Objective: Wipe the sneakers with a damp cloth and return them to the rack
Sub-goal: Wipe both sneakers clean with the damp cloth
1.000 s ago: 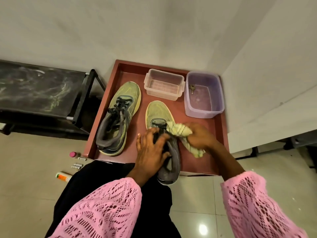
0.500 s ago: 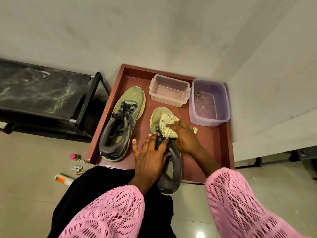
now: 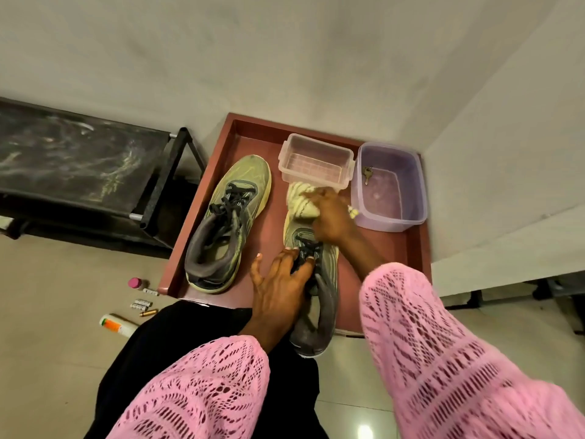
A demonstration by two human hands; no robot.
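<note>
Two grey and yellow-green sneakers lie on a reddish-brown tray (image 3: 250,131) on the floor. The left sneaker (image 3: 226,223) lies untouched, toe pointing away. My left hand (image 3: 280,285) holds the right sneaker (image 3: 319,299) at its laces and tongue, fingers curled over them. My right hand (image 3: 329,217) grips a bunched pale yellow cloth (image 3: 300,201) and presses it onto that sneaker's toe, which the cloth hides. The black shoe rack (image 3: 79,163) stands to the left of the tray.
A clear plastic box (image 3: 316,161) and a purple tub (image 3: 391,188) with a key inside stand at the tray's far end. A pink-capped bottle (image 3: 135,282), small batteries (image 3: 141,304) and an orange-and-white tube (image 3: 115,324) lie on the tiled floor. Walls close in behind and to the right.
My right hand has carried the cloth from the sneaker's lace area forward onto its toe. My left hand has kept its hold on the laces.
</note>
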